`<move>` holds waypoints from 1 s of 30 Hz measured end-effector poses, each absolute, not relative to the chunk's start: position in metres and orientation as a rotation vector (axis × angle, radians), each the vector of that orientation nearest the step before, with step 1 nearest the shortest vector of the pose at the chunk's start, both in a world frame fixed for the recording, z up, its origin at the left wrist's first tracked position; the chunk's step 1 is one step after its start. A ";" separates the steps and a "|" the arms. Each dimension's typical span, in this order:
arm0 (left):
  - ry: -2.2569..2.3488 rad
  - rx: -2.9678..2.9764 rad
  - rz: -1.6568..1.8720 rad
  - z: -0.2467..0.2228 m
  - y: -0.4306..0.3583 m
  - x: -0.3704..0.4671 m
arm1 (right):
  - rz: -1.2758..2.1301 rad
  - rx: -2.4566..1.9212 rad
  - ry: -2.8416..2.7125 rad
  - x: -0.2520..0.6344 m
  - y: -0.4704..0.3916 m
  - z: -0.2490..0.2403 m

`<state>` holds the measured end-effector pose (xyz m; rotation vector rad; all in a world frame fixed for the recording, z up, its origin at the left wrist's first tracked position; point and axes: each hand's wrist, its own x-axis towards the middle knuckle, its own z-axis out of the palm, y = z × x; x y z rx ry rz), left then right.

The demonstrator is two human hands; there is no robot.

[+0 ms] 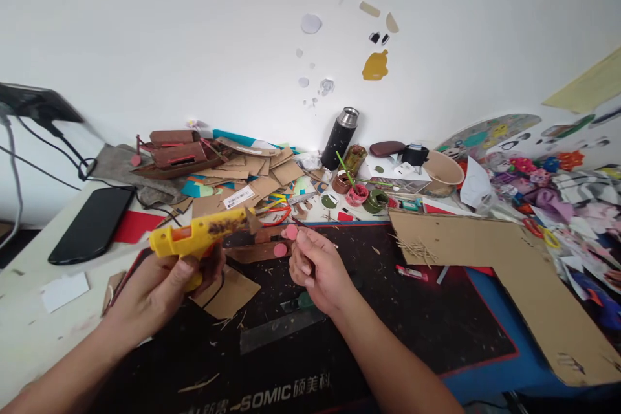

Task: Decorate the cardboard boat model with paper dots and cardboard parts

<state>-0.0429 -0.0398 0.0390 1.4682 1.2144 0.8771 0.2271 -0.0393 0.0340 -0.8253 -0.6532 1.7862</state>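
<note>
**Hot-glue gun [194, 240] points across a gap at the pinched pink disc [291, 231]**

The relation that seems to matter most is between nozzle and disc. The gun's nozzle [253, 222] lies to the left of the pink disc and a touch farther up in view; the two are near but apart, with no contact visible. The gun's long axis runs mostly left to right, rising slightly toward its tip, so it aims roughly at the disc.

The right hand [320, 268] is the nearer one, since it has the disc at its fingertips. Its thumb and index finger are pressed together on the small round, while the other fingers curl loosely into the palm. The forearm comes in from the lower right, slanting up and leftward.

The left hand [158, 291] is wrapped around the gun's handle, fingers bent about the grip; whether the trigger is squeezed cannot be told. Its forearm enters from the lower left, and the gun is raised above the desk [29, 330].

Just below and left of the pinched disc shows a second pink disc [280, 250], overlapping the right part of a brown strip [252, 255] on the dark mat [412, 317]. Whether that disc is fixed to the strip is unclear. A cardboard piece [235, 294] lies nearer the body, partly behind the left hand.
</note>
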 end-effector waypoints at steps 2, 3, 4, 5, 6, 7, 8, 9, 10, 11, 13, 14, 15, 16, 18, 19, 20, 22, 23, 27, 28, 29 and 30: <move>1.201 1.568 0.872 0.030 -0.045 -0.044 | 1.804 -0.807 -0.653 0.224 -0.039 0.037; 1.209 1.619 0.856 0.025 -0.047 -0.045 | 1.811 -0.799 -0.652 0.223 -0.039 0.038; 1.221 1.670 0.838 0.021 -0.049 -0.047 | 1.816 -0.792 -0.649 0.222 -0.039 0.038; 1.239 1.718 0.830 0.017 -0.051 -0.048 | 1.820 -0.786 -0.643 0.221 -0.039 0.039; 1.259 1.762 0.828 0.014 -0.052 -0.049 | 1.824 -0.779 -0.636 0.221 -0.039 0.038; 1.274 1.800 0.833 0.011 -0.053 -0.050 | 1.828 -0.773 -0.631 0.221 -0.039 0.038; 1.283 1.830 0.836 0.009 -0.054 -0.050 | 1.831 -0.766 -0.626 0.221 -0.039 0.038; 1.286 1.851 0.834 0.008 -0.054 -0.051 | 1.833 -0.760 -0.622 0.221 -0.039 0.037; 1.285 1.862 0.821 0.008 -0.054 -0.051 | 1.836 -0.753 -0.620 0.222 -0.039 0.037; 1.287 1.865 0.809 0.008 -0.054 -0.050 | 1.839 -0.747 -0.619 0.222 -0.039 0.037; 1.292 1.867 0.798 0.009 -0.053 -0.049 | 1.843 -0.736 -0.618 0.223 -0.040 0.037; 1.297 1.875 0.804 0.010 -0.053 -0.048 | 1.845 -0.732 -0.618 0.223 -0.040 0.037; 1.297 1.895 0.820 0.010 -0.052 -0.048 | 1.846 -0.728 -0.620 0.223 -0.041 0.037; 1.293 1.924 0.838 0.010 -0.052 -0.047 | 1.845 -0.727 -0.623 0.223 -0.041 0.037; 1.280 1.989 0.857 0.011 -0.051 -0.046 | 1.844 -0.733 -0.632 0.223 -0.042 0.036; 1.273 2.017 0.867 0.012 -0.050 -0.045 | 1.843 -0.739 -0.636 0.223 -0.042 0.036; 1.269 2.040 0.874 0.014 -0.050 -0.044 | 1.842 -0.745 -0.639 0.222 -0.042 0.035; 1.273 2.064 0.876 0.019 -0.048 -0.042 | 1.842 -0.752 -0.643 0.222 -0.042 0.034; 1.282 2.068 0.874 0.022 -0.047 -0.040 | 1.843 -0.752 -0.644 0.222 -0.042 0.033; 1.321 2.044 0.826 0.030 -0.045 -0.038 | 1.848 -0.735 -0.657 0.222 -0.043 0.033; 1.323 2.042 0.816 0.030 -0.045 -0.038 | 1.848 -0.728 -0.657 0.222 -0.043 0.033; 1.327 2.041 0.803 0.029 -0.046 -0.038 | 1.848 -0.721 -0.654 0.222 -0.043 0.033; 1.334 2.043 0.787 0.027 -0.047 -0.039 | 1.850 -0.716 -0.650 0.222 -0.043 0.033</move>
